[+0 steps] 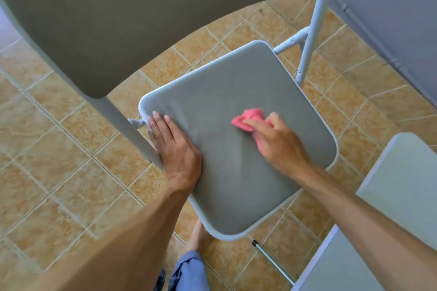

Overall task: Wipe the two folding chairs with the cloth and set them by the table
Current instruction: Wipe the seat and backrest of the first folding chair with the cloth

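Observation:
An unfolded grey folding chair stands below me, its padded seat (231, 172) in mid-frame and its backrest (123, 19) filling the top. My left hand (175, 146) lies flat on the seat's left edge, fingers straight. My right hand (276, 142) grips a crumpled pink cloth (248, 119) and presses it on the seat's middle; the hand is motion-blurred. A second pale grey chair (399, 184) shows partly at the right edge.
The floor is tan tile (59, 149). A grey panel or wall (390, 19) stands at the upper right. A thin metal rod with a black tip (272, 260) lies near the seat's front corner. My foot (201, 236) is under the seat's front edge.

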Demonstrator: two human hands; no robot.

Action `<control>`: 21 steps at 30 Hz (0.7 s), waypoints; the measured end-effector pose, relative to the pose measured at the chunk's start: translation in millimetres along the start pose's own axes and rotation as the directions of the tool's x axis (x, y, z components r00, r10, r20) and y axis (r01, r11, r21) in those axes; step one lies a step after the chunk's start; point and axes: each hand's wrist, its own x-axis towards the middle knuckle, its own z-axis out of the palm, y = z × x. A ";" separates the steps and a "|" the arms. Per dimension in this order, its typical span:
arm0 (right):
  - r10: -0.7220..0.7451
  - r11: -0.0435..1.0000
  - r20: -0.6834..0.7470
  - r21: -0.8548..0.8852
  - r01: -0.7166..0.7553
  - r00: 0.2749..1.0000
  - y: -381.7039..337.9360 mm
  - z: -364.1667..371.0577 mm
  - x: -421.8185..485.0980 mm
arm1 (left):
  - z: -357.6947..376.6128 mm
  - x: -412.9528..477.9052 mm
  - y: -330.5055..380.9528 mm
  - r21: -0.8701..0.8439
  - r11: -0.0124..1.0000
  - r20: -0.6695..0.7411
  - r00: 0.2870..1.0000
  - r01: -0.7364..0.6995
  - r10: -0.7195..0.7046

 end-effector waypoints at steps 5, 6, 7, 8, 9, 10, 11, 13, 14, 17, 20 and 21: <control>0.702 0.712 -0.348 0.310 -0.630 0.621 41.8 10.4 73.0 | 2.9 -0.3 1.0 0.043 0.999 0.006 1.000 0.006 -0.006; 0.749 0.662 -0.286 0.351 -0.662 0.598 25.8 21.8 80.5 | 3.0 0.3 1.4 0.054 0.999 0.006 1.000 0.005 -0.005; 0.754 0.653 -0.223 0.352 -0.670 0.618 6.7 32.2 85.7 | 3.1 0.8 1.9 0.059 0.998 0.004 1.000 0.008 -0.008; 0.723 0.686 -0.182 0.305 -0.661 0.667 -13.4 41.1 89.0 | 3.8 1.0 1.7 0.061 0.998 0.000 1.000 0.010 -0.010; 0.662 0.742 -0.148 0.261 -0.617 0.735 -32.9 47.4 90.9 | 3.9 0.9 0.9 0.068 0.998 -0.004 1.000 0.012 -0.012; 0.583 0.805 -0.100 0.206 -0.556 0.806 -46.9 52.7 91.9 | 4.2 1.2 0.7 0.076 0.997 -0.008 1.000 0.016 -0.016; 0.476 0.871 -0.055 0.163 -0.463 0.877 -55.1 58.8 91.4 | 4.0 0.5 0.9 0.082 0.996 -0.009 1.000 0.019 -0.018; 0.247 0.964 0.034 0.096 -0.249 0.968 -48.0 58.6 88.9 | 4.1 -1.9 1.2 0.089 0.996 0.002 1.000 0.021 -0.022; 0.120 0.988 0.071 0.093 -0.126 0.990 -39.3 49.5 92.6 | 3.9 -1.6 1.8 0.097 0.995 0.007 1.000 0.022 -0.023; 0.023 1.000 0.067 0.004 -0.023 0.997 6.7 2.0 126.9 | 4.3 1.1 5.1 0.117 0.993 -0.011 1.000 0.022 -0.021; 0.333 0.927 -0.128 -0.135 -0.349 0.934 42.4 -19.6 170.8 | 4.5 0.0 5.6 0.105 0.994 -0.020 0.999 0.037 -0.035; 0.407 0.890 -0.163 -0.150 -0.430 0.899 40.4 -12.3 179.6 | 4.4 -1.2 5.6 0.108 0.994 -0.020 0.999 0.032 -0.030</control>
